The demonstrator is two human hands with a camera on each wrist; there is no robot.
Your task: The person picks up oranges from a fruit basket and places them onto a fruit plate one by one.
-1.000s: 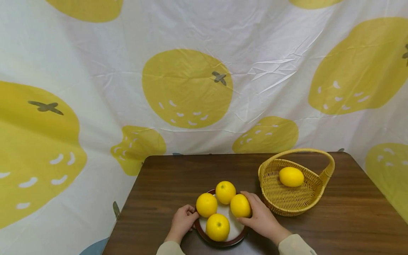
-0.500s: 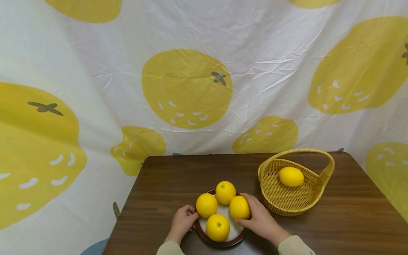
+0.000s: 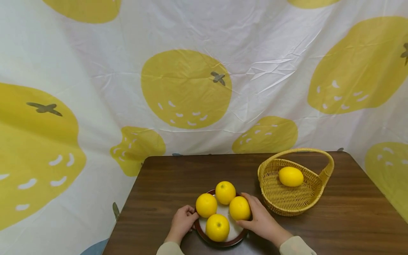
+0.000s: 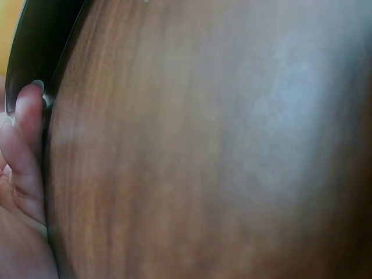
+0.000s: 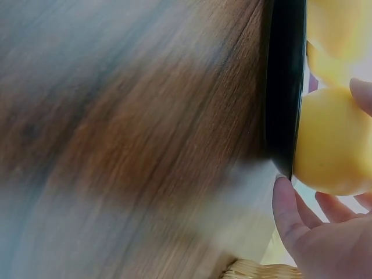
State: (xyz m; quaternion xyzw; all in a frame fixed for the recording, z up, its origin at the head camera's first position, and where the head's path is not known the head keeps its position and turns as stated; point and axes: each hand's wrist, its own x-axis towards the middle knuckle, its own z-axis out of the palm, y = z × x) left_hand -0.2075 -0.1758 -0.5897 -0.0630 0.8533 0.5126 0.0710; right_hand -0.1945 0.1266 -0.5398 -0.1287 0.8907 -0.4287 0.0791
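Observation:
Several yellow lemons stand on a round plate [image 3: 202, 232] with a dark red-brown rim and a pale middle. My left hand [image 3: 182, 222] pinches the plate's left rim; in the left wrist view its fingertips [image 4: 30, 107] meet the dark underside. My right hand [image 3: 262, 220] holds the rightmost lemon [image 3: 239, 208], thumb on the near side and fingers around the far right side. In the right wrist view this lemon [image 5: 331, 145] sits just inside the rim, and one fingertip touches the plate's dark edge [image 5: 285, 87]. The other lemons stand at the plate's back, left [image 3: 206, 205] and front [image 3: 217, 227].
A wicker basket [image 3: 287, 205] with an arched handle stands to the right, behind my right hand, with one lemon [image 3: 291, 176] lying in it. Under everything is a dark wooden table [image 3: 178, 177]. A fruit-printed cloth [image 3: 191, 141] hangs behind the table's far edge.
The rightmost lemon has shifted slightly left and toward me on the plate, with my right hand still around it. My left hand and the plate have stayed in place.

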